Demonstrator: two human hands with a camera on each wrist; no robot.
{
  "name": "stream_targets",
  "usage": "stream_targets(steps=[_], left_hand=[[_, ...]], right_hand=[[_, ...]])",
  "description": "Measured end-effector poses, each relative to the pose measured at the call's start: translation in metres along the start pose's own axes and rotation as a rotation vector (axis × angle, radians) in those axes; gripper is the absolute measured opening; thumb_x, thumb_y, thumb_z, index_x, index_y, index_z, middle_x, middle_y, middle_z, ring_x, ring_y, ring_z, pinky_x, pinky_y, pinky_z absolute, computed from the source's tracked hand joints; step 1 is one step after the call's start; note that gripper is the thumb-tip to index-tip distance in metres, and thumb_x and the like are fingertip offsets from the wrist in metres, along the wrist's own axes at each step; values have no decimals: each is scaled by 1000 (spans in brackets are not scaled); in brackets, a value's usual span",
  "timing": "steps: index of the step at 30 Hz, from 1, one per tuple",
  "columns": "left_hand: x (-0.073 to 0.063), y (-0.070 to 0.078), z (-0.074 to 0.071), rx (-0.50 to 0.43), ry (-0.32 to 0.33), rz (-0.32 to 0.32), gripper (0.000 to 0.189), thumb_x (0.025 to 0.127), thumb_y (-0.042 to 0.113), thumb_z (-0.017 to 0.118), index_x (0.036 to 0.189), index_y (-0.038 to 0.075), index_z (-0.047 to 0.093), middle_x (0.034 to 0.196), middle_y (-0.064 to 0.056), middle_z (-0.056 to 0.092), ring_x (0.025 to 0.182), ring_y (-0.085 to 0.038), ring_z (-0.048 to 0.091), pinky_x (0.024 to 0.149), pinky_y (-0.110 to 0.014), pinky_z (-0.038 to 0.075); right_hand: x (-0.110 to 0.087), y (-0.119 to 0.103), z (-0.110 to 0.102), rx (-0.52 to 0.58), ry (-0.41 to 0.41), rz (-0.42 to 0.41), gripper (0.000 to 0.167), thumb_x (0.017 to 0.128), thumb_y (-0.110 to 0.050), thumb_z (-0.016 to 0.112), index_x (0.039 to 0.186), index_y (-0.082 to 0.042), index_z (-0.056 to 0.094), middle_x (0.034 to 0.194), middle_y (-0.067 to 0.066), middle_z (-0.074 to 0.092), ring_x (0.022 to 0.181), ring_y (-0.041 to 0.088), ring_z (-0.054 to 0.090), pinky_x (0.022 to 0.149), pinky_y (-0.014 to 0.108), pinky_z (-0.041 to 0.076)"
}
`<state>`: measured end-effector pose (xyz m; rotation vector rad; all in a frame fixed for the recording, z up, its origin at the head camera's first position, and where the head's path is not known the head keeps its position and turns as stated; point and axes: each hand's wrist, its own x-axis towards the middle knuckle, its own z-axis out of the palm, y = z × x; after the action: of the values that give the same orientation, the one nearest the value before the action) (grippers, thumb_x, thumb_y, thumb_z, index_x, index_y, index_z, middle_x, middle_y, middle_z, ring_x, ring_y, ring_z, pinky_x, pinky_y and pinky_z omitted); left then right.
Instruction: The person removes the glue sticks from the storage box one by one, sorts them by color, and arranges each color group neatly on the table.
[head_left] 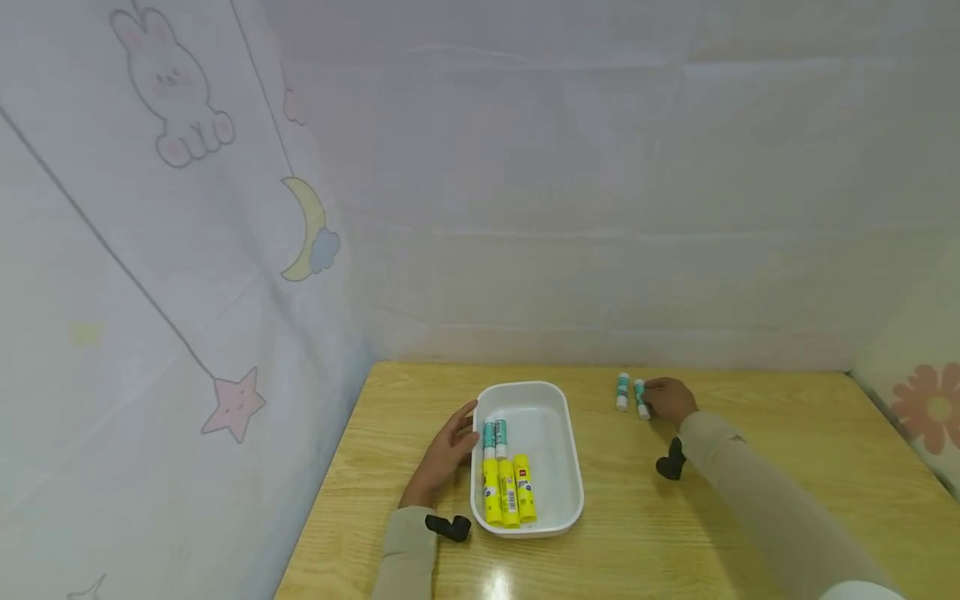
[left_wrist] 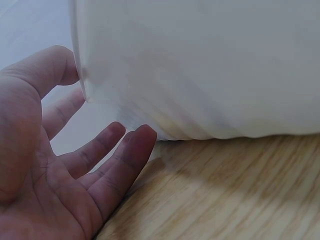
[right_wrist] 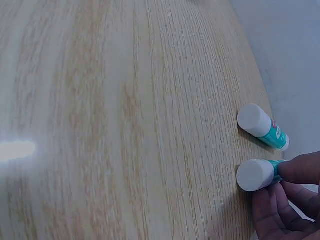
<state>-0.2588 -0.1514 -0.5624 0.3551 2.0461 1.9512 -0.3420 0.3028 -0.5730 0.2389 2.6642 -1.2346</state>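
With thumb and fingertips at a glue stick [head_left: 642,400], my right hand [head_left: 671,400] pinches its teal middle; the white cap [right_wrist: 251,176] sticks out past the thumb in the right wrist view. A second teal-and-white glue stick [head_left: 622,392] lies close by on its left. My left hand [head_left: 447,450] rests loosely along the left side of a white tray [head_left: 573,492], fingertips at its wall [left_wrist: 200,65] and thumb at the rim. Inside the tray, along its left, lie two smaller teal glue sticks [head_left: 501,439] and three yellow glue sticks [head_left: 508,493].
The wooden table [head_left: 615,533] carries the tray left of its middle. Its back edge meets a pale hanging sheet [head_left: 600,275]. At the left stands another sheet [head_left: 150,275] printed with a rabbit, a moon and a star. Black devices [head_left: 448,527] are strapped to both wrists.
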Motion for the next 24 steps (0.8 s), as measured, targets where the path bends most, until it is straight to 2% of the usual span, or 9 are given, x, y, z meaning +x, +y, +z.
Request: stream_targets(steps=[2,9,14,18,24], left_hand=[[1,-2,-2,6,-6,-5,65,100,27,57,156,20,25,150,-24,34,132,-41,42,96,-45,48],[13,-30,-7,36,29,6,59,102,19,53,155,28,27,151,-20,34,131,-39,43,97,-46,47],[12,-33,-4,48,61,21,57,102,20,53,152,32,31,149,-17,38,130,-36,46,97,-46,47],[11,-32,-1,30,62,0,56,101,23,55,151,37,33,149,-13,39,129,-34,47,96,-45,48],[11,-32,-2,36,60,1,55,101,24,55,150,39,34,149,-12,39,129,-33,47,97,-46,48]], right_hand=[[-1,-3,3,15,1,9,51,96,-27,51,135,7,51,133,29,51,119,45,48,98,57,40],[-2,-10,9,50,8,55,51,98,-27,51,138,5,48,137,29,47,124,46,44,101,58,37],[-3,-11,7,39,2,58,53,97,-29,52,137,5,49,139,29,45,125,48,42,103,59,35],[-7,-12,4,30,5,54,53,96,-30,54,135,6,50,136,30,47,123,48,43,103,61,33],[-5,-14,7,113,2,72,58,95,-34,56,137,5,48,129,25,55,114,39,53,100,55,40]])
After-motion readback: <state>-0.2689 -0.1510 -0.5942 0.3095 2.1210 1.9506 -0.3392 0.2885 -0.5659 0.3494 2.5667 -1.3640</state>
